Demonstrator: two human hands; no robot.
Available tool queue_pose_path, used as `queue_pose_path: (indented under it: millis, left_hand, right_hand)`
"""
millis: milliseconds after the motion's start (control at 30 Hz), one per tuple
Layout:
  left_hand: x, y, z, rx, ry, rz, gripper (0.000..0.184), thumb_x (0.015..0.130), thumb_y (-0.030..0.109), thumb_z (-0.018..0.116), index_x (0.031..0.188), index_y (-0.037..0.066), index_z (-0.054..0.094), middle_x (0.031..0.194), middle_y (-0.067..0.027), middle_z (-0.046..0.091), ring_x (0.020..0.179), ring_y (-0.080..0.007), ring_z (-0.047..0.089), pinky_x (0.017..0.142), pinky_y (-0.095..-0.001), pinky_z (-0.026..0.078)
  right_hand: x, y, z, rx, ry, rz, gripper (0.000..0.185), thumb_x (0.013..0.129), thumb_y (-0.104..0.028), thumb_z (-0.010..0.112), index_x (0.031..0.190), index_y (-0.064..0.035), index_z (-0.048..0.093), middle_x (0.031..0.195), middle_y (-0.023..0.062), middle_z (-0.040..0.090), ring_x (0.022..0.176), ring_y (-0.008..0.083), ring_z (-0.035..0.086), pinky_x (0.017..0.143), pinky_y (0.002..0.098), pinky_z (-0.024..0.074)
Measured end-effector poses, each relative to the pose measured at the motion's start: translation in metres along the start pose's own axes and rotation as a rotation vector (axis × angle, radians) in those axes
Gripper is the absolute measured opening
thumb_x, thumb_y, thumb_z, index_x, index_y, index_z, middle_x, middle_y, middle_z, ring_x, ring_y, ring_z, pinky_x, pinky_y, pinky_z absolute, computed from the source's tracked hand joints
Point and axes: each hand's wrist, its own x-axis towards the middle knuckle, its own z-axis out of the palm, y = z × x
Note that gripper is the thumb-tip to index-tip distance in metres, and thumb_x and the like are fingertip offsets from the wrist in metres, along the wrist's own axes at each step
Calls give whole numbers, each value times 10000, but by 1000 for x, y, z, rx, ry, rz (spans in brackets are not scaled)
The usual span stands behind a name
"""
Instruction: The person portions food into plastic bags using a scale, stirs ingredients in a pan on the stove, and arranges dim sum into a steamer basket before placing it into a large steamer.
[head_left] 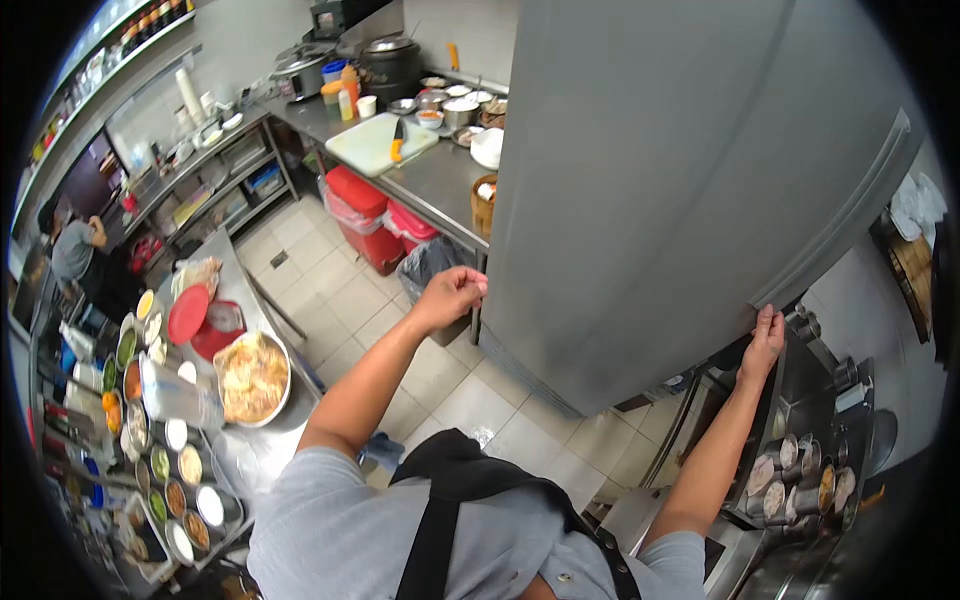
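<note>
A tall grey refrigerator door (680,180) fills the upper right of the view, with a long handle (850,225) along its right side. My right hand (764,345) has its fingers closed at the door's lower right edge, by the handle's lower end. Near the door's left edge is my left hand (453,298), its fingers drawn together with the fingertips at or close to the edge. Whether they touch it is hard to tell.
A steel counter (440,190) with a cutting board (375,145) and orange-handled knife (398,142) stands behind. Red bins (365,225) sit beneath. At left are a large bowl (285,385) and several food containers; a person (75,255) stands far left. Food pots are at lower right.
</note>
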Motion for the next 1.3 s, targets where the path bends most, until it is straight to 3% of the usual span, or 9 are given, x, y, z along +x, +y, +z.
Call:
queue_pose_path:
  millis: [67, 233, 367, 500, 567, 733, 900, 1133, 1300]
  left_hand:
    - [5, -18, 1, -52, 66, -94, 214, 923, 220, 579, 1051, 49, 592, 944, -40, 649, 754, -116, 617, 631, -265, 493]
    - [68, -67, -28, -196, 200, -241, 196, 908, 241, 599, 991, 64, 600, 843, -20, 619, 644, -112, 598, 513, -280, 485]
    - [155, -96, -58, -200, 339, -288, 213, 878, 266, 637, 939, 63, 619, 731, -16, 589, 550, -103, 557, 411, -255, 437]
    - [279, -121, -99, -94, 461, -201, 287, 839, 308, 643, 852, 22, 648, 676, -76, 609, 500, -154, 558, 403, -312, 459]
    - [331, -115, -115, 33, 407, -232, 311, 822, 331, 650, 903, 31, 658, 747, -86, 633, 578, -181, 588, 463, -357, 497]
    - [403, -93, -134, 415, 15, -337, 411, 790, 359, 682, 1069, 58, 679, 923, -102, 683, 740, -218, 662, 569, -404, 553]
    - [431, -95, -135, 622, -49, -235, 355, 704, 295, 742, 818, -38, 702, 753, -193, 680, 608, -279, 672, 554, -390, 545]
    - [430, -98, -147, 449, 86, -54, 298, 731, 262, 719, 780, -32, 706, 613, -169, 648, 479, -240, 637, 517, -338, 543]
    - [395, -84, -202, 416, 263, -189, 303, 744, 286, 698, 724, -16, 696, 614, -176, 649, 462, -232, 624, 485, -324, 525]
  right_hand:
    - [-5, -6, 7, -41, 36, -55, 363, 962, -454, 532, 892, -98, 539, 814, -73, 500, 769, 51, 416, 649, 237, 305]
    - [17, 6, 1, -85, 87, 201, 561, 942, -484, 543, 1286, -43, 500, 1208, 42, 573, 1127, 142, 512, 816, 280, 390]
    - [18, 18, -10, -78, 76, 132, 470, 968, -451, 510, 1256, -80, 534, 1165, 0, 573, 976, 99, 505, 769, 261, 400]
    - [-27, 1, 31, -291, 528, 28, 392, 987, -359, 507, 1229, -52, 532, 1035, 23, 557, 876, 108, 506, 748, 258, 421]
    - [-68, 51, 18, -546, 502, -135, 284, 992, -283, 505, 1130, -37, 540, 900, 30, 535, 758, 111, 495, 683, 257, 429]
    - [-198, 101, 87, -408, -93, 213, 80, 923, -111, 609, 906, -56, 554, 793, -26, 548, 682, 48, 482, 616, 201, 409]
    - [-222, 76, 163, -466, -280, 547, 108, 879, -78, 628, 942, 6, 601, 825, 21, 594, 724, 94, 546, 676, 250, 470]
    - [-181, 66, 268, -412, -594, 311, 117, 850, -57, 645, 950, -6, 612, 843, 78, 595, 737, 160, 592, 673, 271, 490]
    - [-150, 70, 343, -237, -823, 232, 148, 834, -86, 660, 957, -10, 628, 840, 111, 613, 740, 216, 619, 676, 303, 505]
